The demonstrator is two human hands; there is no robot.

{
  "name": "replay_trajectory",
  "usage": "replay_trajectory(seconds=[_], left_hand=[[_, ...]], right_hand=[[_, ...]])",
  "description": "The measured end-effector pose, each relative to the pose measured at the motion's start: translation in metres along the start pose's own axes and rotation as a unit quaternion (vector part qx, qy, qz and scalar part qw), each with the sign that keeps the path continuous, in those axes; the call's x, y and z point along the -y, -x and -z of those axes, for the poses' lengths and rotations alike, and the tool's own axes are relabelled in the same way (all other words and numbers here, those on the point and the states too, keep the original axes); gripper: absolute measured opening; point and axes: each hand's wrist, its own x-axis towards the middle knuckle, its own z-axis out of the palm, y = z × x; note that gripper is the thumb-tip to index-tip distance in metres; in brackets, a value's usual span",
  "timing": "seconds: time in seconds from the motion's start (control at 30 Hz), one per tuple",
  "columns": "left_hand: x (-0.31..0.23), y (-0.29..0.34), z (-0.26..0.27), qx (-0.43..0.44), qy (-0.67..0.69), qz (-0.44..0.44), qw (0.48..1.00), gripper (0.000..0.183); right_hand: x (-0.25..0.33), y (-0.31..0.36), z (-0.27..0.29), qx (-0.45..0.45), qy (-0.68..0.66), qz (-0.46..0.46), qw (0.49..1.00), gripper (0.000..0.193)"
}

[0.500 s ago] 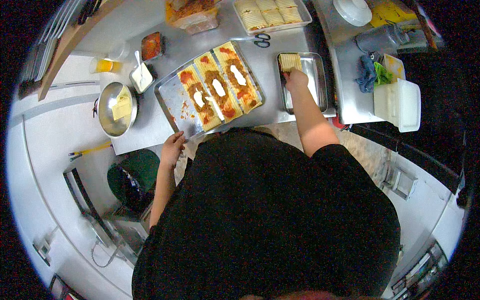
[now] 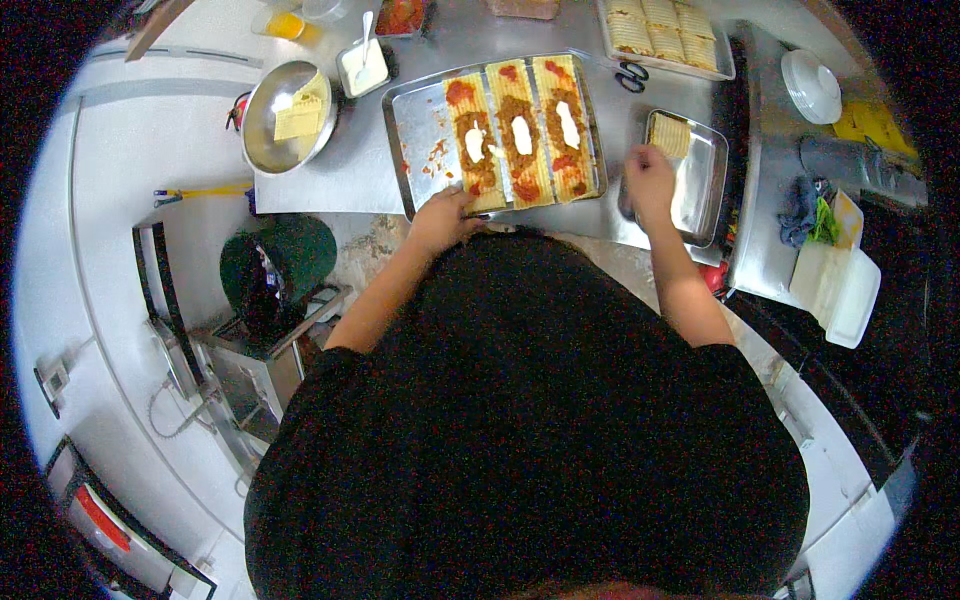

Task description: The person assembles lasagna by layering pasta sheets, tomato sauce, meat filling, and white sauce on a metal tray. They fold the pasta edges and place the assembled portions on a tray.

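Three ridged pasta sheets (image 2: 511, 165) lie side by side on a large metal tray (image 2: 418, 125), each topped with red sauce, brown filling and a white creamy strip. My left hand (image 2: 440, 220) reaches over the tray's near rim, its fingers extended at the near end of the leftmost sheet. A smaller, deep metal tray (image 2: 708, 185) stands to the right, with a folded ridged pasta piece (image 2: 670, 135) in its far left corner. Just off that piece, over the tray's left rim, my right hand (image 2: 652, 183) has its fingers curled in, with nothing visible in them.
A metal bowl (image 2: 257, 120) with plain pasta sheets stands at left, beside a white cream container (image 2: 360, 72) with a spoon. Behind are a red sauce container (image 2: 402, 17), black-handled scissors (image 2: 631, 77) and a tray of filled pasta (image 2: 665, 38). White plates (image 2: 811, 87) sit on the right counter.
The view has shifted. My right hand has come away from the folded pasta piece, leaving it in the small tray. My left hand moved from the large tray's near left corner to the leftmost sheet.
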Motion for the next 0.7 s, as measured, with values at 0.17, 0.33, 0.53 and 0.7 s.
replay_trajectory(seconds=[0.17, 0.33, 0.53, 0.7], left_hand=[[0.000, -0.010, -0.021, -0.056, 0.043, 0.125, 0.990, 0.036], [0.022, -0.023, -0.038, 0.018, 0.101, 0.085, 0.991, 0.032], [0.035, -0.031, -0.042, 0.070, 0.142, 0.027, 0.987, 0.022], [0.032, -0.032, -0.026, 0.044, 0.143, 0.007, 0.989, 0.018]], right_hand=[[0.076, 0.041, -0.077, 0.314, 0.042, 0.234, 0.919, 0.024], [0.121, 0.055, -0.121, 0.445, 0.109, 0.240, 0.856, 0.024], [0.128, 0.059, -0.124, 0.465, 0.054, 0.208, 0.859, 0.025], [0.119, 0.053, -0.132, 0.495, 0.089, 0.199, 0.841, 0.021]])
